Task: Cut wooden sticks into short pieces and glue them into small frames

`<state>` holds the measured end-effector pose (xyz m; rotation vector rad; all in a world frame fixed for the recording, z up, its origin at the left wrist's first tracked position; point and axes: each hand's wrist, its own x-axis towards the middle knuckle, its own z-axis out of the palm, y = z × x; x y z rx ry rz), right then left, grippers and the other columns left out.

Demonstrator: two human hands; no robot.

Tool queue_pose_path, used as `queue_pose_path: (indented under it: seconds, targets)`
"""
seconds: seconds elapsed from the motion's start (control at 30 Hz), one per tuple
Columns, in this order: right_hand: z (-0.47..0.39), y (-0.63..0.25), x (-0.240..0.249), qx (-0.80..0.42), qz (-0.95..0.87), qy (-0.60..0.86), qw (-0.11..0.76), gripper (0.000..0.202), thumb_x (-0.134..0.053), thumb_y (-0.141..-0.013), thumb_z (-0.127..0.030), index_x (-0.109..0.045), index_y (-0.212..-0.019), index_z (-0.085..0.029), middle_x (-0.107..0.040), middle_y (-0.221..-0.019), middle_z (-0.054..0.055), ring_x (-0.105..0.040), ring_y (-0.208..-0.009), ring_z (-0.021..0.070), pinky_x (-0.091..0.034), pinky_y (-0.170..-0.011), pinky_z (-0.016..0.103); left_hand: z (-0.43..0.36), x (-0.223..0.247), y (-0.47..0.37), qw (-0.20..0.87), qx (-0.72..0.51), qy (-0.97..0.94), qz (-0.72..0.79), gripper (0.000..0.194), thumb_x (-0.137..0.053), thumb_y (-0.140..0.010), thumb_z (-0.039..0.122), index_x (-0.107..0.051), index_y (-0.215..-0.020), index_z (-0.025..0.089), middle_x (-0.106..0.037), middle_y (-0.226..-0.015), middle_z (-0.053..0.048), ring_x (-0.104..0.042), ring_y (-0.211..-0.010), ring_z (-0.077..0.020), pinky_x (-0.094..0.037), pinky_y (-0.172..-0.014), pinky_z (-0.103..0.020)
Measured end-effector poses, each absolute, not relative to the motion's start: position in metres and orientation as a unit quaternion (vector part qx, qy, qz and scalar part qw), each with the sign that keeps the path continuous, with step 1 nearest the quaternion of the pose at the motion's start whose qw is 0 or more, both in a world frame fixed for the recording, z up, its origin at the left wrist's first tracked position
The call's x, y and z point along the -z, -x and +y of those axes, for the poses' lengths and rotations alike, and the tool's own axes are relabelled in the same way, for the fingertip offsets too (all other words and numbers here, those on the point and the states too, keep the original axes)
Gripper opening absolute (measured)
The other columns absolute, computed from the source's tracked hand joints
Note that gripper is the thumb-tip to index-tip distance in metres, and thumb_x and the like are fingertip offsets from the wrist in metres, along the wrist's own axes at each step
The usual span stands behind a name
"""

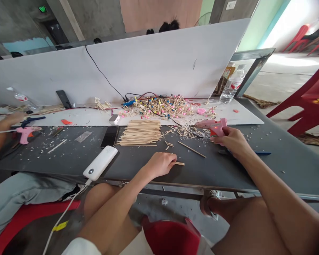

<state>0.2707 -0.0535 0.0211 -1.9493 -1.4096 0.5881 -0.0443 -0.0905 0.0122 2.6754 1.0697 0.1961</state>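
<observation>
My left hand (161,163) is closed near the table's front edge, with the ends of short wooden sticks (180,163) poking out to its right. Farther right, my right hand (232,140) is wrapped round the handle of a pink glue gun (215,125), whose nozzle points left over a heap of small stick pieces (184,131). Between the hands one long stick (192,149) lies at a slant. Behind my left hand a pile of long wooden sticks (140,132) lies side by side, with a few short pieces (169,145) at its right.
Beaded sticks (164,106) are heaped along the white panel (159,67). A bottle (232,85) stands at the back right. A white power bank (101,163) and a black phone (109,137) lie left. A co-worker's hand (14,118) is beside another pink glue gun (25,134).
</observation>
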Motion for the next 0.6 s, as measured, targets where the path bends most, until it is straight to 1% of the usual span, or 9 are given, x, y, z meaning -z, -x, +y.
queue_pose_path:
  seconds: [0.03, 0.1, 0.17, 0.23, 0.3, 0.37, 0.47, 0.6]
  targets:
    - [-0.056, -0.268, -0.022, -0.262, -0.527, 0.73, 0.347, 0.024, -0.073, -0.075, -0.023, -0.066, -0.094, -0.011, -0.069, -0.08, 0.011, -0.059, -0.063, 0.0146, -0.044, -0.057, 0.024, -0.09, -0.012, 0.045, 0.129, -0.068, -0.917, 0.37, 0.014, -0.049, -0.094, 0.019, -0.063, -0.093, 0.021, -0.072, -0.088, -0.004, -0.069, -0.081, -0.0194, -0.046, -0.068, -0.025]
    - [-0.06, -0.263, -0.021, -0.31, -0.509, 0.708, 0.38, 0.022, -0.075, -0.071, -0.027, -0.066, -0.084, -0.012, -0.068, -0.075, 0.01, -0.055, -0.058, 0.0136, -0.044, -0.055, 0.025, -0.089, -0.012, 0.046, 0.135, -0.069, -0.914, 0.376, 0.012, -0.052, -0.093, 0.02, -0.064, -0.091, 0.02, -0.071, -0.087, -0.004, -0.069, -0.08, -0.0193, -0.046, -0.067, -0.024]
    - [-0.064, -0.258, -0.019, -0.292, -0.532, 0.706, 0.366, 0.025, -0.076, -0.069, -0.035, -0.068, -0.079, -0.014, -0.067, -0.07, 0.007, -0.054, -0.056, 0.0143, -0.043, -0.054, 0.026, -0.088, -0.012, 0.048, 0.141, -0.071, -0.911, 0.381, 0.011, -0.054, -0.092, 0.02, -0.064, -0.089, 0.019, -0.071, -0.086, -0.004, -0.068, -0.078, -0.0193, -0.046, -0.066, -0.024]
    - [-0.069, -0.252, -0.016, -0.252, -0.57, 0.709, 0.33, 0.03, -0.074, -0.07, -0.044, -0.069, -0.076, -0.016, -0.064, -0.062, 0.004, -0.054, -0.056, 0.0165, -0.042, -0.053, 0.028, -0.087, -0.012, 0.051, 0.144, -0.071, -0.908, 0.387, 0.011, -0.055, -0.091, 0.021, -0.065, -0.088, 0.019, -0.071, -0.084, -0.005, -0.068, -0.076, -0.0194, -0.046, -0.065, -0.024]
    - [-0.073, -0.245, -0.014, -0.224, -0.608, 0.699, 0.304, 0.034, -0.071, -0.071, -0.05, -0.071, -0.077, -0.017, -0.063, -0.06, 0.004, -0.057, -0.058, 0.0191, -0.043, -0.054, 0.029, -0.087, -0.012, 0.055, 0.143, -0.071, -0.905, 0.395, 0.011, -0.056, -0.091, 0.021, -0.065, -0.087, 0.018, -0.072, -0.083, -0.005, -0.068, -0.075, -0.0199, -0.046, -0.065, -0.025]
    - [-0.078, -0.238, -0.011, -0.203, -0.635, 0.681, 0.301, 0.036, -0.067, -0.074, -0.053, -0.073, -0.08, -0.017, -0.066, -0.063, 0.003, -0.061, -0.062, 0.0215, -0.047, -0.057, 0.03, -0.087, -0.013, 0.059, 0.139, -0.074, -0.902, 0.403, 0.01, -0.056, -0.09, 0.02, -0.066, -0.086, 0.018, -0.072, -0.083, -0.005, -0.068, -0.076, -0.0205, -0.046, -0.066, -0.025]
    - [-0.084, -0.228, -0.007, -0.185, -0.675, 0.643, 0.311, 0.032, -0.066, -0.076, -0.049, -0.076, -0.083, -0.02, -0.069, -0.066, 0.003, -0.066, -0.069, 0.0248, -0.052, -0.064, 0.033, -0.087, -0.014, 0.067, 0.141, -0.075, -0.897, 0.413, 0.01, -0.057, -0.089, 0.02, -0.066, -0.087, 0.019, -0.072, -0.084, -0.005, -0.069, -0.077, -0.021, -0.046, -0.067, -0.026]
    - [-0.09, -0.215, -0.003, -0.228, -0.71, 0.569, 0.346, 0.026, -0.066, -0.079, -0.044, -0.078, -0.095, -0.026, -0.075, -0.082, 0.002, -0.07, -0.089, 0.0292, -0.056, -0.08, 0.037, -0.084, -0.014, 0.078, 0.147, -0.068, -0.887, 0.433, 0.012, -0.057, -0.087, 0.016, -0.068, -0.089, 0.02, -0.073, -0.085, -0.005, -0.069, -0.078, -0.0207, -0.046, -0.068, -0.026]
